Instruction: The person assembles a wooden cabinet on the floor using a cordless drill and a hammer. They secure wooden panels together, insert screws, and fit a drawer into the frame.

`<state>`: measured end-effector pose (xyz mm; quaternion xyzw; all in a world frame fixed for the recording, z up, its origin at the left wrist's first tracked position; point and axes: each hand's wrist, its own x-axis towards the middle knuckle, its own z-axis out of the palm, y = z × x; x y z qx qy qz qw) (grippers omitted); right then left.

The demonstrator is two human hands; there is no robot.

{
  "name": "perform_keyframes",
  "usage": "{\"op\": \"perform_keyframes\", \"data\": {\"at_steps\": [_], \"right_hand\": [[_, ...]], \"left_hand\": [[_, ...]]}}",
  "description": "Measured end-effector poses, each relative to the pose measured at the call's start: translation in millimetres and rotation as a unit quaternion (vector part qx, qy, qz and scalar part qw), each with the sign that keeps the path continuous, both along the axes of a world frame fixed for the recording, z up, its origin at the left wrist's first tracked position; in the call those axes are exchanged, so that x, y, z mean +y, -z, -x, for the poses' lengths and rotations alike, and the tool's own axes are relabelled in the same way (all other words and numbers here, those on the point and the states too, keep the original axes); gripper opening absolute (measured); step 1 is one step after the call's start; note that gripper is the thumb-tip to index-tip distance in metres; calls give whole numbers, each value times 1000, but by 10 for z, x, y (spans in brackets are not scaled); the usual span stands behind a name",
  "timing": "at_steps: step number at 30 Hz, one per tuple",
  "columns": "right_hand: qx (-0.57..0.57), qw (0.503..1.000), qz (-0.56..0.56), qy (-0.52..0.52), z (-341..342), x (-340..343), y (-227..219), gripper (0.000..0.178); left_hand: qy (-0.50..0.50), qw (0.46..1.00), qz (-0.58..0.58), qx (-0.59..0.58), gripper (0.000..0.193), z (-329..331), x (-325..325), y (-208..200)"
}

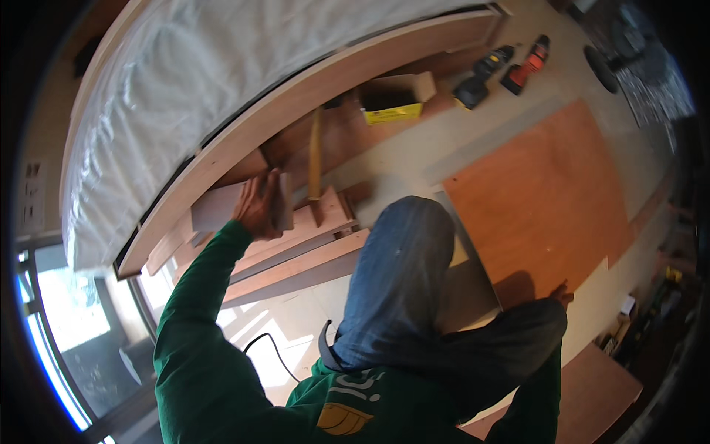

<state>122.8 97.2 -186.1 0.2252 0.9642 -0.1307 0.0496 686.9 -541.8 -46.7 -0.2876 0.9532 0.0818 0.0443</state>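
My left hand (257,209) reaches in beside the long curved wooden rail and is closed around the end of a pale grey-white board (216,209); the far side of its grip is hidden. Under and beside that board lie several wooden planks (303,255). A narrow yellowish wooden strip (316,152) stands just right of the hand. Past my bent knee, only part of my right hand (563,295) shows, fingers stretched out, with nothing visible in them. It is at the near right edge of a large orange-brown wood panel (543,207) lying on the floor.
A plastic-wrapped mattress (244,66) rests within the curved wooden rail (310,92). An open yellow box (392,111), a yellow-and-black drill (481,78) and a red drill (526,65) stand on the floor. A black cable (275,346) lies left of me, and another brown panel (599,396) lower right.
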Motion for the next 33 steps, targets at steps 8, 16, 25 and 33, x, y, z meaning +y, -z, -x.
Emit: {"op": "perform_keyframes", "data": {"at_steps": [8,16,25,33], "right_hand": [[3,996,82,-37,-536,-595,-757,66],[-22,993,89,-74,-591,-567,-845,67],[-42,947,217,-232,-68,300,-610,89],[-117,852,491,-142,-1034,-182,-1952,75]], "left_hand": [[83,996,-3,35,137,990,406,-822],[149,977,-49,147,128,1934,1121,-2067],[414,896,-64,145,114,3457,1997,-2822],[543,807,-154,-174,88,3369,3254,-1116]]}}
